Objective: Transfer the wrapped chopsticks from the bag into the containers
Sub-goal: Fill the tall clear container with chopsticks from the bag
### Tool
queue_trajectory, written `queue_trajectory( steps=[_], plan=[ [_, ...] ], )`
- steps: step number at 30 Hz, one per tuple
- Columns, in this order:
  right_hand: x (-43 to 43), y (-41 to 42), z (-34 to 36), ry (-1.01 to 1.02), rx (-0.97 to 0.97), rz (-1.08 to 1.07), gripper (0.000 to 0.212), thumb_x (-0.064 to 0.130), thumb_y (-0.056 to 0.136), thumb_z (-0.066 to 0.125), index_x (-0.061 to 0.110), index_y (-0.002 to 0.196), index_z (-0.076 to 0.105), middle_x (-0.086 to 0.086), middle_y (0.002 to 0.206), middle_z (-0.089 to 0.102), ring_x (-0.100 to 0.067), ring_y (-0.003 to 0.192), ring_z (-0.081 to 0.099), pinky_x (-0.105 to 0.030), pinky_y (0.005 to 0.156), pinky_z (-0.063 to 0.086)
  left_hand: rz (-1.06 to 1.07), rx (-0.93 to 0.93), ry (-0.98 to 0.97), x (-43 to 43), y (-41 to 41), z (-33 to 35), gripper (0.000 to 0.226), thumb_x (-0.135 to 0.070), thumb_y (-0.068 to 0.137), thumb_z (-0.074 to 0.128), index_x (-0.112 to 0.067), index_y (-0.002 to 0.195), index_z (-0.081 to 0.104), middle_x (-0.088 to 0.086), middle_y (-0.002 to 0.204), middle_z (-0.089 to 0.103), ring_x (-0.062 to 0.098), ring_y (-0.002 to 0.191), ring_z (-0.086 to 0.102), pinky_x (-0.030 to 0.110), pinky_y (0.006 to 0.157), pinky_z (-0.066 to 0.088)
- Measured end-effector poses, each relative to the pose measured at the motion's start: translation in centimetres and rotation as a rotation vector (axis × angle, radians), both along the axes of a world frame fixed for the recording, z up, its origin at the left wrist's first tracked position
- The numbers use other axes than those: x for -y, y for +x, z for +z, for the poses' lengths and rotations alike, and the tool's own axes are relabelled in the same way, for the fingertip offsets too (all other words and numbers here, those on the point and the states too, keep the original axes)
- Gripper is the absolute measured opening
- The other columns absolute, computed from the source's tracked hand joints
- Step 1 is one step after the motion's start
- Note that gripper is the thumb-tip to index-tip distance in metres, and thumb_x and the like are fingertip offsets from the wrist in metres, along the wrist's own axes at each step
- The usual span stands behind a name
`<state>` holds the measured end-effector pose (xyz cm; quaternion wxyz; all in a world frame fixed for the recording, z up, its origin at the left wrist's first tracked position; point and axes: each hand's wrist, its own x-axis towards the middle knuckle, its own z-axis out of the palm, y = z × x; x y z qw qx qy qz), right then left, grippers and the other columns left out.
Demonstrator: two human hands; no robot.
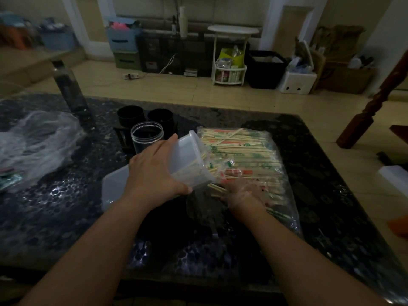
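From the head camera, your left hand [154, 171] grips a translucent white plastic container [187, 151] around its side wall, fingers curled over the top and thumb underneath. The container is tipped on its side above the dark, mottled stone-look table [66, 217], with its open mouth facing right and touching the opening of a clear plastic bag [284, 191]. The bag lies flat on the table, right of centre, and is packed with wooden chopsticks in clear wrappers printed green and red [242, 149]. A few of them show faintly through the container's wall, their ends sticking out of its mouth.

Your right hand [245, 193] is inside the bag's near end, seen through the film, its fingers lying on chopsticks just beside the container's mouth. The plastic blurs them, so you cannot tell whether they grasp a bundle or only rest on it.

Just beyond your left hand stands a clear round plastic jar [147, 138], upright and open. Behind it are two black cylindrical cups [130, 114]. A flat translucent plastic tray [114, 188] lies under your left wrist. A crumpled clear plastic sheet [37, 140] sits well apart at the table's left edge.
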<state>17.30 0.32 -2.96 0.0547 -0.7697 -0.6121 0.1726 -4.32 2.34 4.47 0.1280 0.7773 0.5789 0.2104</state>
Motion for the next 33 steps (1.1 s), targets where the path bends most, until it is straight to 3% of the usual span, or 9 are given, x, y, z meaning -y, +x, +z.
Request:
queue_trajectory(
  steps=[4, 10, 13, 15, 18, 21, 25, 29, 33],
  plan=[
    [-0.1, -0.3, -0.2, 0.016, 0.065, -0.032, 0.028, 0.042, 0.086, 0.056, 0.037, 0.110, 0.068, -0.001, 0.106, 0.069, -0.028, 0.095, 0.065, -0.038, 0.087, 0.053, -0.007, -0.006, 0.002, -0.1, 0.0, 0.0, 0.127, -0.052, 0.050, 0.088, -0.036, 0.153, 0.015, -0.007, 0.152, 0.031, 0.018, 0.137, 0.029, 0.039, 0.106, 0.023],
    [1.1, -0.2, 0.2, 0.015, 0.043, 0.022, 0.031, 0.037, 0.089, 0.059, 0.030, 0.119, 0.059, -0.004, 0.118, 0.061, -0.029, 0.107, 0.060, -0.037, 0.090, 0.050, -0.022, -0.028, 0.003, 0.1, 0.1, 0.0, 0.127, -0.053, 0.051, 0.087, -0.036, 0.153, 0.013, -0.007, 0.153, 0.029, 0.016, 0.138, 0.028, 0.038, 0.107, 0.022],
    [2.2, 0.0, -0.5, -0.006, 0.170, 0.047, 0.057, 0.028, 0.094, 0.052, 0.014, 0.145, 0.032, -0.013, 0.138, 0.050, -0.033, 0.126, 0.048, -0.041, 0.104, 0.038, -0.020, -0.030, 0.002, 0.2, 0.1, 0.0, 0.127, -0.053, 0.051, 0.087, -0.036, 0.153, 0.013, -0.007, 0.154, 0.029, 0.017, 0.139, 0.028, 0.038, 0.108, 0.022],
    [3.0, -0.1, -0.3, 0.003, 0.183, 0.072, 0.064, 0.018, 0.098, 0.044, 0.016, 0.153, 0.011, -0.015, 0.140, 0.050, -0.035, 0.126, 0.048, -0.042, 0.104, 0.038, -0.017, -0.028, 0.014, 0.3, 0.0, 0.1, 0.127, -0.053, 0.050, 0.087, -0.036, 0.153, 0.014, -0.007, 0.153, 0.031, 0.017, 0.138, 0.029, 0.039, 0.107, 0.023],
    [3.8, -0.5, 0.8, 0.098, 0.153, 0.096, 0.048, 0.015, 0.100, 0.039, 0.021, 0.146, 0.029, -0.011, 0.134, 0.053, -0.030, 0.112, 0.059, -0.038, 0.090, 0.047, -0.012, -0.018, 0.012, 0.3, -0.1, 0.2, 0.127, -0.051, 0.050, 0.088, -0.035, 0.153, 0.016, -0.007, 0.152, 0.032, 0.018, 0.138, 0.030, 0.040, 0.108, 0.024],
    [4.6, -0.9, 1.6, 0.111, 0.134, 0.095, 0.052, 0.031, 0.101, 0.041, 0.027, 0.150, 0.025, -0.008, 0.142, 0.047, -0.030, 0.114, 0.060, -0.040, 0.086, 0.049, -0.016, -0.030, 0.002, 0.4, -0.1, 0.3, 0.127, -0.052, 0.050, 0.088, -0.036, 0.153, 0.015, -0.008, 0.153, 0.030, 0.018, 0.139, 0.029, 0.040, 0.108, 0.023],
    [5.5, -0.9, 2.6, 0.081, 0.152, 0.127, 0.045, 0.051, 0.097, 0.043, 0.025, 0.133, 0.050, -0.008, 0.117, 0.066, -0.030, 0.105, 0.063, -0.037, 0.081, 0.049, -0.022, -0.035, 0.007, 0.7, -0.1, 0.4, 0.126, -0.052, 0.052, 0.088, -0.036, 0.153, 0.014, -0.007, 0.154, 0.029, 0.018, 0.139, 0.029, 0.040, 0.108, 0.023],
    [5.8, -0.7, 4.0, 0.061, 0.198, 0.215, 0.039, 0.043, 0.093, 0.046, 0.022, 0.124, 0.058, -0.009, 0.115, 0.066, -0.031, 0.102, 0.063, -0.035, 0.076, 0.046, -0.019, -0.039, -0.002, 0.6, -0.3, 0.4, 0.127, -0.052, 0.051, 0.088, -0.036, 0.153, 0.014, -0.007, 0.155, 0.029, 0.019, 0.140, 0.029, 0.042, 0.109, 0.024],
    [5.3, 0.0, 6.0, 0.036, 0.215, 0.366, 0.035, 0.037, 0.095, 0.047, 0.029, 0.127, 0.055, -0.007, 0.125, 0.062, -0.030, 0.109, 0.059, -0.038, 0.087, 0.049, -0.013, -0.038, -0.011, 0.5, -0.4, 0.4, 0.128, -0.052, 0.050, 0.088, -0.037, 0.153, 0.014, -0.008, 0.156, 0.028, 0.018, 0.141, 0.028, 0.042, 0.110, 0.024]
  ],
)
